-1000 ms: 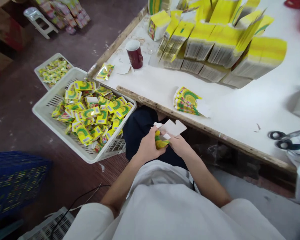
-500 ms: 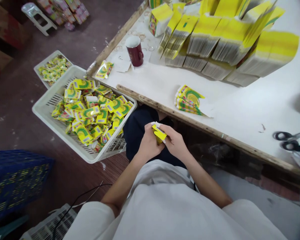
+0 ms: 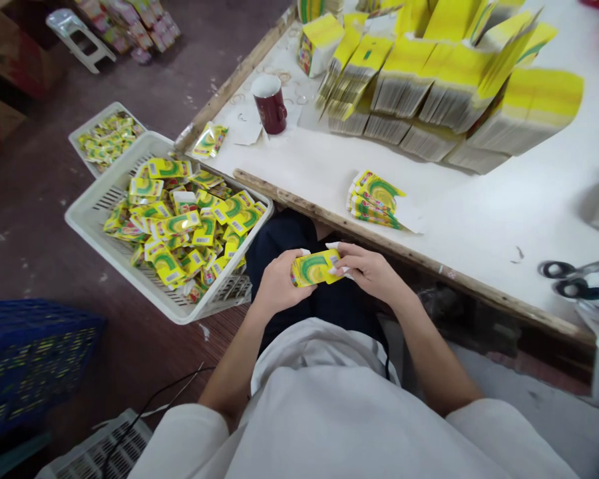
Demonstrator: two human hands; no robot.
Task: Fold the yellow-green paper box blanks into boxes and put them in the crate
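Over my lap I hold a small yellow and green printed carton (image 3: 313,268) between both hands. My left hand (image 3: 278,283) is closed around its left end. At the right end, the fingers of my right hand (image 3: 367,269) pinch the carton; white coverings show on some fingertips. On the table ahead lies a fanned stack of flat yellow cartons (image 3: 377,201). To my left, a white plastic basket (image 3: 130,273) holds many similar filled-looking cartons (image 3: 180,223).
Rows of bundled flat cartons (image 3: 429,73) stand on the white table (image 3: 299,156), near a maroon mug (image 3: 269,110) and a clear packet (image 3: 209,140). Black-handled scissors (image 3: 572,279) lie at right. A smaller basket (image 3: 104,140) and a blue crate (image 3: 34,366) are on the floor.
The carton has turned from end-on to lengthwise, its printed face now showing. My hands have moved apart, the right one shifting right to the carton's end.
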